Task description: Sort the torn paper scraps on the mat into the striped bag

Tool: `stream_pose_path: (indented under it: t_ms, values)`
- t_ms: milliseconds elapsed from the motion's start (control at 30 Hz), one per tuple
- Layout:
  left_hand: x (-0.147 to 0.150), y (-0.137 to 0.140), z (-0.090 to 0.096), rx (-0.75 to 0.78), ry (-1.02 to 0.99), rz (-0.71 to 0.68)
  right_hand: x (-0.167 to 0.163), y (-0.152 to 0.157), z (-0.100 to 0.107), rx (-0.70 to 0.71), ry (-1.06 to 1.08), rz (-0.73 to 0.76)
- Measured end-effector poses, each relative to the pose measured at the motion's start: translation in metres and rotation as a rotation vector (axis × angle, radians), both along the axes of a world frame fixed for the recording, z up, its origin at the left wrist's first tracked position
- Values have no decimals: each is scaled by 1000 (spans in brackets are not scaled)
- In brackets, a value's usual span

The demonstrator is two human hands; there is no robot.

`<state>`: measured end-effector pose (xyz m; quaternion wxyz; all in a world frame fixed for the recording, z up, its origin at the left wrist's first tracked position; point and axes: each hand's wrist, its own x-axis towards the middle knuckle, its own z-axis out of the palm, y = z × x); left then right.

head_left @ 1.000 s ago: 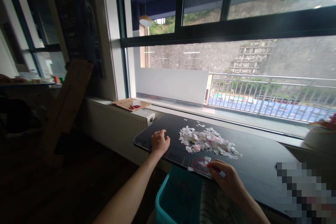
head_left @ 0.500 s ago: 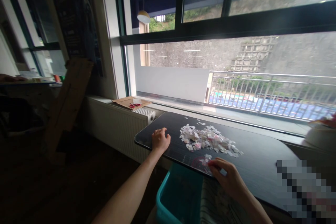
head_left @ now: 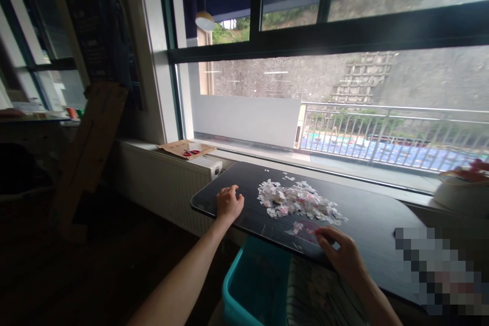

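Evidently with pink-printed clear plastic (head_left: 306, 231) pinched in bare right hand (head_left: 340, 247) near white paper scraps (head_left: 300, 199), left hand (head_left: 230, 204) empty.

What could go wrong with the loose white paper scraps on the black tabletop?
The heaped white paper scraps lie loose on the black tabletop, so a brush of the bare right hand might scatter them. The few small whitish scraps near the front edge might slip over it, perhaps into the turquoise plastic bin below.

Right hand (head_left: 344, 253) and clear red-printed plastic (head_left: 305, 232) — both shifted rightward.
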<state>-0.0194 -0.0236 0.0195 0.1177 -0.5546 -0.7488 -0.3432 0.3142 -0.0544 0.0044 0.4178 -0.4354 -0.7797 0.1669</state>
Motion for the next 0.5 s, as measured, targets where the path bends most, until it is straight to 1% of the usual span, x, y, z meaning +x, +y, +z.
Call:
stream_pose_path:
  t_ms: [100,233,367,433,500]
  values:
    - [0,1,-1,1,2,-1,-1,1,-2,-16,-10,45]
    - [-1,1,-2,6,3,0,-1,0,-2,-13,11,-1]
    - [-1,2,-2,13,5,8,-2,-2,0,-53,-7,88]
    - [-1,2,-2,16,7,14,-2,-2,0,-47,20,62]
    - [0,2,-2,15,9,14,-2,-2,0,-29,47,-11]
